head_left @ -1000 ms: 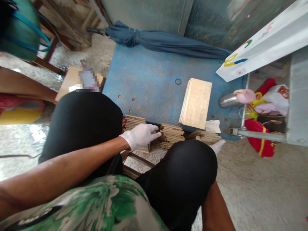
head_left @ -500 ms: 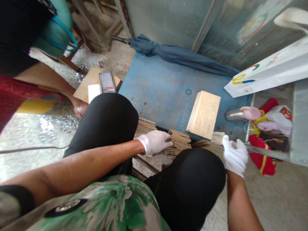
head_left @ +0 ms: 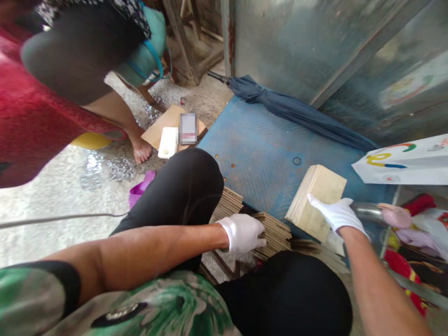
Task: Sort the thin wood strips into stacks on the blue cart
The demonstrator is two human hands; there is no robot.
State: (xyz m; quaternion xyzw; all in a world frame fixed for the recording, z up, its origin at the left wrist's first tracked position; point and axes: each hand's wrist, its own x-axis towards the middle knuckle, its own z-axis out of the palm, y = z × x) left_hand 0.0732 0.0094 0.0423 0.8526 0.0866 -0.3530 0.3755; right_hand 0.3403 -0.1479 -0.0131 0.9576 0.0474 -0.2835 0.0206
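Observation:
My left hand point(head_left: 244, 232), in a white glove, rests curled against the end of a stack of thin wooden slats point(head_left: 275, 233) between my knees. Another slat stack point(head_left: 229, 203) lies beside my left knee. My right hand point(head_left: 335, 213), also gloved, lies with fingers spread on the near end of a pale stack of flat boards point(head_left: 317, 198) on the blue metal platform point(head_left: 259, 144). More slats point(head_left: 327, 256) lie under my right forearm.
A folded blue umbrella point(head_left: 297, 114) lies along the platform's far edge. A steel flask point(head_left: 367, 212), red and white bags point(head_left: 420, 224) and a white paper bag point(head_left: 402, 161) sit at right. Another person in red point(head_left: 38, 107) stands barefoot at left by cardboard point(head_left: 164, 126). A purple item point(head_left: 138, 191) lies on wet floor.
My right hand has come up from beside my knee and moved onto the pale board stack. My left hand stays on the slats. My view has swung left, showing more of the other person.

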